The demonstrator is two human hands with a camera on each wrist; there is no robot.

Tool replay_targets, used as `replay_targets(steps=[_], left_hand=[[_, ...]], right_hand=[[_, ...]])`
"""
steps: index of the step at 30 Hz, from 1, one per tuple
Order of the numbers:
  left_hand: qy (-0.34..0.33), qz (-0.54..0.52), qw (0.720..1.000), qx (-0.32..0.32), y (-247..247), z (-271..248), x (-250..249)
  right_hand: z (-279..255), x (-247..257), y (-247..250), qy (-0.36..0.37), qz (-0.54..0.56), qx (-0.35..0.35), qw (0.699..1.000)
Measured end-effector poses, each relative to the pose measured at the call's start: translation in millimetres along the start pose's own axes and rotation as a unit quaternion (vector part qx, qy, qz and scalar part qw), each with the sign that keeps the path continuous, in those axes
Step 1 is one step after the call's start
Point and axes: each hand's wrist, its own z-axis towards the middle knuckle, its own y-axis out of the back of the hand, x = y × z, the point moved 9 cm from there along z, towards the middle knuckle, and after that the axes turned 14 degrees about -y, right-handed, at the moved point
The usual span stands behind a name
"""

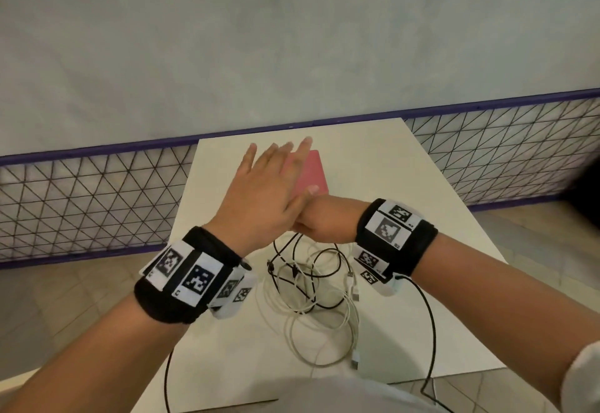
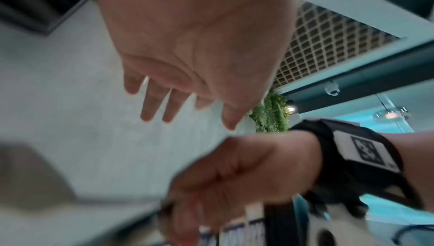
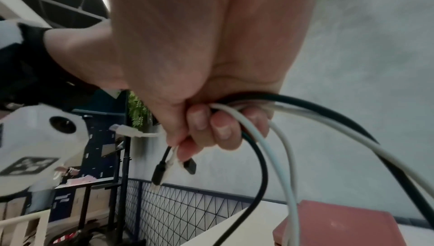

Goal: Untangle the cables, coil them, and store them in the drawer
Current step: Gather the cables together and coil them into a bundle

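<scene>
Nearest the head camera, both forearms are seen reaching forward, each wrapped at the wrist in a black band (image 1: 181,286) carrying black-and-white square markers. Below and between the wrists, a tangle of white and black cables (image 1: 311,286) is spread on the near half of a white table (image 1: 389,185), with white loops trailing toward the near edge and a white plug lying at the near right of the heap. Several strands are lifted out of the heap and rise to the right hand (image 1: 313,222), which is held above the table just beyond the tangle. In the right wrist view its fingers (image 3: 219,129) are curled tightly round a bundle of black and white strands, with short plug ends hanging below the fist. The left hand (image 1: 263,198) is held flat, fingers straight and slightly spread, its palm laid over the right hand; nothing is gripped by it. A red flat box (image 1: 313,174) is seen on the table beyond the hands, partly covered by them. A thin black lead (image 1: 430,321) runs from the right wristband down past the near right table edge. Behind the table a wire-mesh fence (image 1: 81,205) with a purple rail stands before a pale wall.
</scene>
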Motion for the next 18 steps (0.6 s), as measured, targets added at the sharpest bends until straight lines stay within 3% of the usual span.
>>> replay_targets(steps=[2,3,5,7,10,14,16,18], left_hand=[[0.048,-0.166,0.985,0.024,-24,-3,-2],[0.096,-0.255,0.961,0.041,-39,-7,0],[0.166,-0.324,0.931,0.004,-49,-13,8],[0.167,-0.276,0.946,-0.024,-43,-11,13],[0.154,-0.212,0.965,-0.017,-28,-9,26],[0.181,-0.191,0.965,-0.012,-14,-19,58],[0.214,-0.298,0.929,-0.043,-16,-27,71],[0.246,-0.446,0.853,-0.111,-13,-35,83]], right_hand=[[1,0,1,-0.016,0.023,0.027,0.999],[0,0,3,-0.010,0.049,0.033,0.998],[-1,4,8,0.016,0.105,0.031,0.994],[-4,2,16,0.014,0.158,0.009,0.987],[-6,-12,29,0.007,0.186,-0.021,0.982],[9,-79,14,-0.087,0.148,-0.013,0.985],[17,-108,5,-0.132,0.148,-0.017,0.980],[21,-131,-8,-0.168,0.119,-0.020,0.978]])
